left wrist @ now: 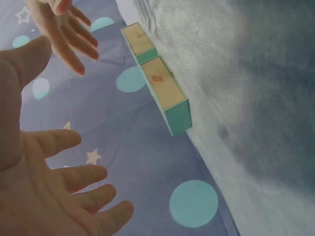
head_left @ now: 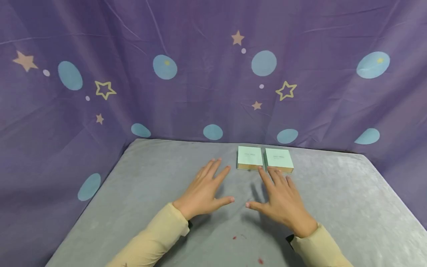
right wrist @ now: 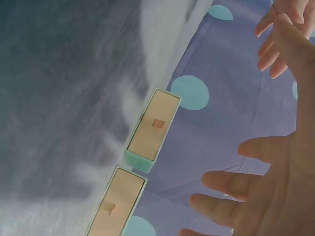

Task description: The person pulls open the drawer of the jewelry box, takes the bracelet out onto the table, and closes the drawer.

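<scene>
Two pale mint-green boxes with tan front sides stand side by side near the back of the table, a narrow gap between them: the left box (head_left: 250,155) and the right box (head_left: 279,158). Small lettering marks each lid. My left hand (head_left: 207,189) hovers over the table in front and to the left of them, fingers spread, holding nothing. Fingers apart as well, my right hand (head_left: 281,198) is raised just in front of the boxes; its fingertips overlap their front edges in the head view. Both wrist views show the boxes' tan fronts, each with a small reddish tab.
Grey cloth covers the table (head_left: 160,167). A purple curtain (head_left: 200,104) with stars and blue ovals hangs behind and to the sides. Small red marks (head_left: 260,261) lie on the cloth at the near edge. Cream sleeves (head_left: 163,230) cover both forearms.
</scene>
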Demonstrator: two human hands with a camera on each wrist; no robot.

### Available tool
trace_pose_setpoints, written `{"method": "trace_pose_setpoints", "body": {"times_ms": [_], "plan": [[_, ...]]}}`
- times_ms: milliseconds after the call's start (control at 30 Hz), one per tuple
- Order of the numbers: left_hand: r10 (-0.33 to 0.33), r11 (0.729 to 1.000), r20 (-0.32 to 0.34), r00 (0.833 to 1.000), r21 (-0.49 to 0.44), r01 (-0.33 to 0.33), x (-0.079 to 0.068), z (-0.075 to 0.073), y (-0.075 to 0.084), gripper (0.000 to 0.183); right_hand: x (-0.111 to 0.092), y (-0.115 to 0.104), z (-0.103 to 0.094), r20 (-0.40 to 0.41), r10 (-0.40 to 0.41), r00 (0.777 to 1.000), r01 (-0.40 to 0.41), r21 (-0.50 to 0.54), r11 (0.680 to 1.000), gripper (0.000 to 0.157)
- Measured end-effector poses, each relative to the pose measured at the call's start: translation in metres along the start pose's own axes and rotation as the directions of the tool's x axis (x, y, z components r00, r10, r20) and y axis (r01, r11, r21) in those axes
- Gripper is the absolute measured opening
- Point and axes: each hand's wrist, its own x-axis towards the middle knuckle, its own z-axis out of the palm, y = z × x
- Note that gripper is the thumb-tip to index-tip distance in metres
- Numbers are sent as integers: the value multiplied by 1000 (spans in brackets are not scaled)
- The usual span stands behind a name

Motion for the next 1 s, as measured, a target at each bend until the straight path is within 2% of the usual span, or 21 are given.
{"method": "trace_pose_setpoints", "body": {"times_ms": [267, 433, 567, 700, 1000], "plan": [[-23, 998, 29, 999, -62, 25, 22, 7, -4, 79, 10, 4, 5, 18, 19, 1000, -21, 72, 997, 105], [-53, 988, 49, 997, -142, 59, 41, 12, -6, 74, 19, 7, 8, -27, 9, 1000, -7, 86, 996, 101], [-84, 975, 22, 996, -206, 87, 59, 20, -9, 69, 26, 11, 11, -53, 10, 999, -5, 91, 996, 98], [-97, 970, 1, 995, -222, 94, 75, 28, -11, 64, 34, 13, 14, -50, 23, 998, -18, 110, 994, 94], [-123, 963, 54, 991, -233, 132, 105, 38, -18, 58, 49, 11, 20, -12, 64, 998, -61, 152, 986, 86]]}}
